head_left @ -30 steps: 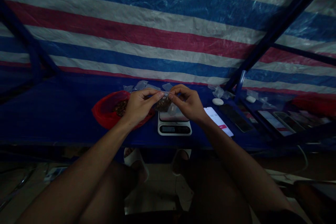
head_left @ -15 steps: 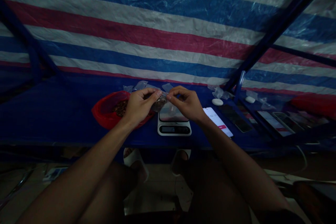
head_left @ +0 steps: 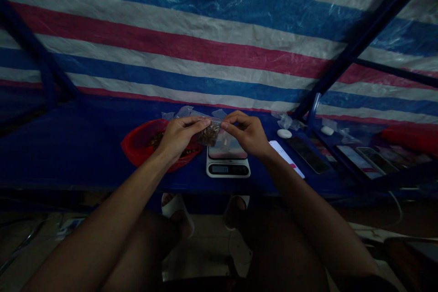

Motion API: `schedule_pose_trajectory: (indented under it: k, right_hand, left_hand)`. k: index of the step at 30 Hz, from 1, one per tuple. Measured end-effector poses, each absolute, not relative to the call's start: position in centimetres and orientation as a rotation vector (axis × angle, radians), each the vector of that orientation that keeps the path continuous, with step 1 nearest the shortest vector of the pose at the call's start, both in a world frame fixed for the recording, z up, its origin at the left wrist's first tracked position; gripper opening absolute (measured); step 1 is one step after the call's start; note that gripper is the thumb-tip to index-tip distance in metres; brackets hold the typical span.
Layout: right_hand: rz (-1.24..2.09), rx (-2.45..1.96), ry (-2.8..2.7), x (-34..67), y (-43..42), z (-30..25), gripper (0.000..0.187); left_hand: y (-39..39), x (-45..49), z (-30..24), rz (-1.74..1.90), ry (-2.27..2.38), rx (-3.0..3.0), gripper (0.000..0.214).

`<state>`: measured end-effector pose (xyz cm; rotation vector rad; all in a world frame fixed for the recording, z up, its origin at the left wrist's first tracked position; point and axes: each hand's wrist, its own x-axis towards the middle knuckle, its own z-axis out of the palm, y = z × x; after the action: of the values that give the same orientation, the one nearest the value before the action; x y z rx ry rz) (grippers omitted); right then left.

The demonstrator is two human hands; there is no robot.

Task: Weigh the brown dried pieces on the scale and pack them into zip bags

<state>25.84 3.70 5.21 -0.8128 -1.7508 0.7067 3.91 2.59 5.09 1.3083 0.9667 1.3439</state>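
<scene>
My left hand point(head_left: 179, 136) and my right hand point(head_left: 248, 133) both pinch the top edge of a small clear plastic bag point(head_left: 209, 134) holding brown bits. The bag hangs just above a small white digital scale point(head_left: 227, 164) on the blue table point(head_left: 68, 155). A red bowl point(head_left: 138, 143) with more of the brown bits sits left of the scale, partly behind my left hand.
Several empty clear bags point(head_left: 185, 112) lie behind the bowl. A lit phone point(head_left: 286, 159) lies right of the scale, with a white puck point(head_left: 284, 133) and more phones point(head_left: 362, 159) beyond. A striped tarp point(head_left: 219, 45) hangs behind. My knees and sandals point(head_left: 176, 210) show below.
The bag has shifted slightly left, off the scale's middle, and both hands have kept pinching its top edge. Little else has moved.
</scene>
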Motion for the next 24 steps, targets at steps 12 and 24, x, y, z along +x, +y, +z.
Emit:
schedule_pose_trajectory:
  k: [12,24]
  right_hand:
    - [0.681,-0.959,-1.565,27.5,4.8,6.8,0.031]
    - [0.257,-1.279,-1.633,31.9,2.0,9.8,0.032]
  left_hand:
    - [3.9,3.2,5.4,1.329,1.038,1.531,0.056]
    - [3.7,-3.1,5.8,0.748,1.673,2.211,0.026]
